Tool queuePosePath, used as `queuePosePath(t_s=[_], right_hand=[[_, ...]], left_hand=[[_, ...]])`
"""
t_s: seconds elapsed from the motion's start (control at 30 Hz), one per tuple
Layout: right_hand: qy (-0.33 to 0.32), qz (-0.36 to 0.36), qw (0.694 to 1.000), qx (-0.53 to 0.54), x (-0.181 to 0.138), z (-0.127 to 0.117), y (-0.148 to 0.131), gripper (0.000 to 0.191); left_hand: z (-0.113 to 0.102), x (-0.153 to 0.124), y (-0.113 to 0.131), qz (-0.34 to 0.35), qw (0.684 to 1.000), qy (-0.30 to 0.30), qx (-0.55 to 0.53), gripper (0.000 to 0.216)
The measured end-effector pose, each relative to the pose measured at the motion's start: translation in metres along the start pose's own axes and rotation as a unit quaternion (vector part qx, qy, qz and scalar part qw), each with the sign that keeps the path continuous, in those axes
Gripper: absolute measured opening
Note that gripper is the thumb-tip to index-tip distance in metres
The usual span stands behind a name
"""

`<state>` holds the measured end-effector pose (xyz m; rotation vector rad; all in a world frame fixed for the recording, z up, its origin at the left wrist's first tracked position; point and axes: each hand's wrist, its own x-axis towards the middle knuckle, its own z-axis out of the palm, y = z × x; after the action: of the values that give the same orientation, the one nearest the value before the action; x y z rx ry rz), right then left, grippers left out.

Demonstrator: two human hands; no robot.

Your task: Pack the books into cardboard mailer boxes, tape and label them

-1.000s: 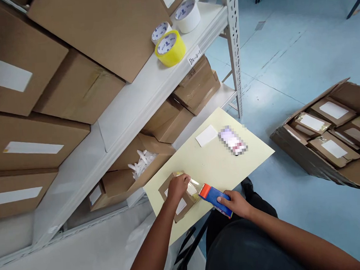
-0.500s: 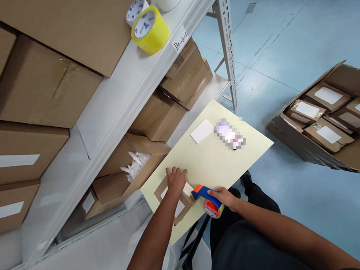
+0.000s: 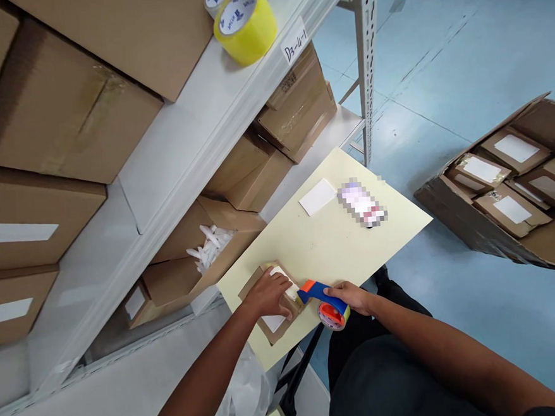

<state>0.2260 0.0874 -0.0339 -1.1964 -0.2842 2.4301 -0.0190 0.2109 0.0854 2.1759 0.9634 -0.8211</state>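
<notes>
My left hand [image 3: 269, 292] lies across the top of a small cardboard box [image 3: 250, 281], its fingers resting on the box and the thumb apart. White labels show on the box, partly hidden under that hand. My right hand [image 3: 353, 296] is closed round the handle of a blue and orange tape dispenser [image 3: 322, 293], which carries a roll of tape. The dispenser's orange front end meets the box's right side. Both the box and the dispenser are at the near edge of a pale yellow tabletop [image 3: 328, 255].
On the tabletop lie a white card [image 3: 317, 197] and a pixelated phone-like item [image 3: 361, 203]. Left stands a shelf [image 3: 168, 133] with cartons and a yellow tape roll [image 3: 245, 23]. A large open carton [image 3: 469, 226] holding several labelled boxes sits on the floor at right.
My left hand has shifted from the box's far edge nearer to me, over its top, and turned. The tape dispenser stays at the box's right side. The view has shifted slightly.
</notes>
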Motion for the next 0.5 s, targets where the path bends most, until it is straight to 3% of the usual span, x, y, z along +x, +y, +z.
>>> queuePosePath(t_s=[0.13, 0.3, 0.5], right_hand=[[-0.002, -0.006, 1.000, 0.030, 0.010, 0.000, -0.002, 0.046], [-0.005, -0.018, 0.998, 0.054, 0.012, 0.001, -0.002, 0.048], [0.018, 0.009, 0.999, 0.046, -0.025, -0.021, 0.004, 0.040]], left_hand=[[0.009, 0.000, -0.019, -0.008, 0.998, 0.042, 0.044, 0.078], [0.018, -0.005, -0.022, -0.036, 0.994, 0.094, 0.041, 0.067], [0.020, -0.018, -0.025, -0.172, 0.982, 0.080, -0.008, 0.053]])
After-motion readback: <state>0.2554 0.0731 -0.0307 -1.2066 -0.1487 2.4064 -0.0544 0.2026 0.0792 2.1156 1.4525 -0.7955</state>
